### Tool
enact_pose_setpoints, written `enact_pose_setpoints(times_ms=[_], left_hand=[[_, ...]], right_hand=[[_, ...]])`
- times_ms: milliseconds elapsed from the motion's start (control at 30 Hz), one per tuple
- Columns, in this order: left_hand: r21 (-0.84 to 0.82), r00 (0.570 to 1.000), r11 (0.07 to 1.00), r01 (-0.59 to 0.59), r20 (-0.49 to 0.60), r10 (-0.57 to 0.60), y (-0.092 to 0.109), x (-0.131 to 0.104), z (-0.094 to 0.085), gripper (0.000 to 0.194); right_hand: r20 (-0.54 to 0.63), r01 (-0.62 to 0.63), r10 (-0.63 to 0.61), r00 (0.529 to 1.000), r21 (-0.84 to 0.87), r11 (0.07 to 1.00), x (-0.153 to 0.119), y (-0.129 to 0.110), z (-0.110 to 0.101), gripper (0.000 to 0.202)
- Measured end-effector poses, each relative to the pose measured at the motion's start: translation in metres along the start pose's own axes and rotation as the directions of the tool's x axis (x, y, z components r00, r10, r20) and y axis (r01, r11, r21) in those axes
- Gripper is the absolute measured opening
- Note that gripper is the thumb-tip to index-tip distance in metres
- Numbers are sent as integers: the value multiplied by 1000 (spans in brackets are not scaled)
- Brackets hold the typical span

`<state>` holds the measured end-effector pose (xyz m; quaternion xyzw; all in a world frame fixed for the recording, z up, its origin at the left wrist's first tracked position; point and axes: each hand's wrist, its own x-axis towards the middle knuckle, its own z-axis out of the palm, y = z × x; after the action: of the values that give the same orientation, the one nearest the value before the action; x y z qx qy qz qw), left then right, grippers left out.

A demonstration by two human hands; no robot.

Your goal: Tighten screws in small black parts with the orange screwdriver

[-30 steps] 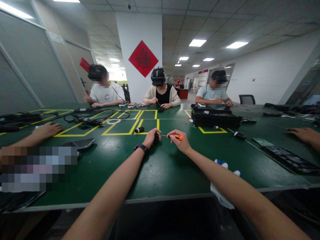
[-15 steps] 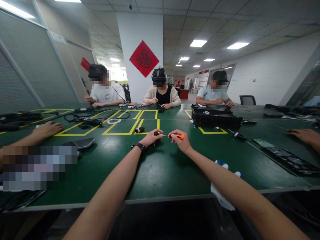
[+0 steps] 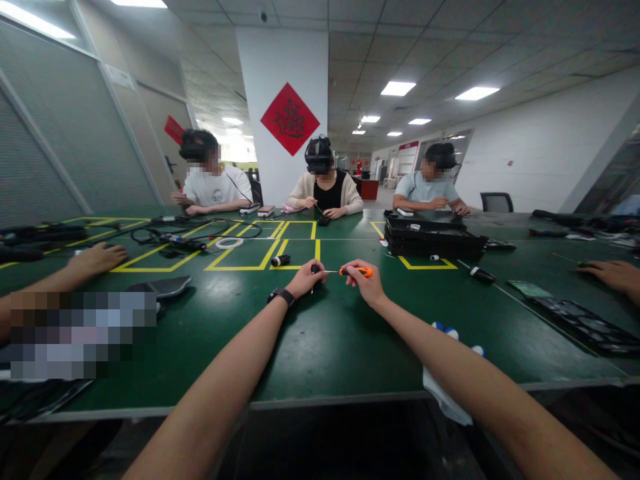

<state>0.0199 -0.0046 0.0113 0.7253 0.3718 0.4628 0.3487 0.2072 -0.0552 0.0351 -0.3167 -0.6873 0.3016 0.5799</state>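
Note:
Near the middle of the green table, my left hand pinches a small black part, mostly hidden by the fingers. My right hand is closed on an orange and black screwdriver. Its thin shaft points left, with the tip at the black part; whether they touch is too small to tell. Just beyond my left hand, a black cylindrical piece with a white end lies on the table.
A black case stands at the back right, with a circuit panel nearer. Cables and a white ring lie back left. White gloves hang over the front edge. Three people sit opposite; other people's hands rest at both sides.
Both hands have shifted slightly right in the view. The right hand and screwdriver handle sit a little farther from the left hand, showing more of the shaft.

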Motion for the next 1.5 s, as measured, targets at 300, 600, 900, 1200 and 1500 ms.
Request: enact_pose_setpoints(times_ms=[300, 600, 900, 1200, 1500], left_hand=[[-18, 999, 1000, -14, 42, 15, 1, 1, -1, 17], [-38, 998, 999, -22, 51, 24, 1, 0, -3, 22], [91, 999, 996, -22, 42, 18, 1, 0, -4, 38], [118, 1000, 993, -21, 2, 21, 1, 0, -3, 39], [-73, 997, 994, 77, -16, -78, 7, -2, -3, 35]], right_hand=[[-222, -29, 59, 973, 138, 990, 3, 11, -2, 29], [-204, -74, 113, 972, 187, 980, 5, 22, -4, 28], [-123, -80, 100, 987, 153, 985, 4, 19, -3, 28], [-20, -123, 129, 991, 170, 978, 4, 20, -4, 21], [231, -346, 272, 934, 399, 849, 7, 24, -12, 27]])
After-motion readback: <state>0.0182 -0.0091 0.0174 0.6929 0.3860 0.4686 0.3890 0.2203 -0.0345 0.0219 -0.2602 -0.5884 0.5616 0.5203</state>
